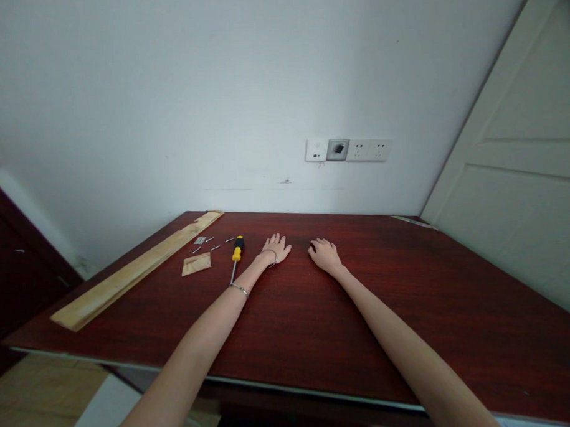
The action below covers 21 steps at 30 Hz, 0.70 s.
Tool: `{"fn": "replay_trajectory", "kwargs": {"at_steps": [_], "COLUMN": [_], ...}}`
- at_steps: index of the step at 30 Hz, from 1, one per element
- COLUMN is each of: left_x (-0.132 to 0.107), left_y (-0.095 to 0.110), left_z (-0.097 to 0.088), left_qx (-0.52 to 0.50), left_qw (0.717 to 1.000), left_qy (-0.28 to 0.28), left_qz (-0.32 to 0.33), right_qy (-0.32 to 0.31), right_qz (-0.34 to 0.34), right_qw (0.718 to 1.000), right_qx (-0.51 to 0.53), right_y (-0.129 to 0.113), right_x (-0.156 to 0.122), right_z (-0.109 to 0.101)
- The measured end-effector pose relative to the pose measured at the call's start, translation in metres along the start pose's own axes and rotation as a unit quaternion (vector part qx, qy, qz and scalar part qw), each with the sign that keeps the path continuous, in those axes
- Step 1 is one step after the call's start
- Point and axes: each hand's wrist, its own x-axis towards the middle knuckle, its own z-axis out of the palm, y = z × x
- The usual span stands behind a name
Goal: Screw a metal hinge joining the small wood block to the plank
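Observation:
My left hand lies palm down on the dark red tabletop, fingers spread, with nothing in it. To its right, my right hand rests on the same surface, its fingers loosely bent and no object visible in them. A screwdriver with a yellow and black handle is just left of my left hand; its shaft points toward my left forearm. Farther left are several small metal screws or pins, a small metal plate that may be a hinge, and a short flat piece of wood.
A long wooden board lies slantwise along the table's left side. White wall with sockets rises behind the table. A pale panelled door borders the right edge. A thin strip lies at the back right corner.

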Motion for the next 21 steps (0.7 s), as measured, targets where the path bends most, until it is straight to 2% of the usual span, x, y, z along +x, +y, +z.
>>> {"fn": "replay_trajectory", "kwargs": {"at_steps": [21], "left_x": [-0.0044], "left_y": [0.0020], "left_z": [-0.0023], "left_qx": [-0.005], "left_qw": [1.000], "left_qy": [0.010], "left_qz": [0.006], "right_qy": [0.011], "right_qz": [-0.010], "right_qw": [1.000], "right_qx": [-0.007], "right_y": [0.0025], "right_x": [0.0005], "right_z": [0.0035]}}
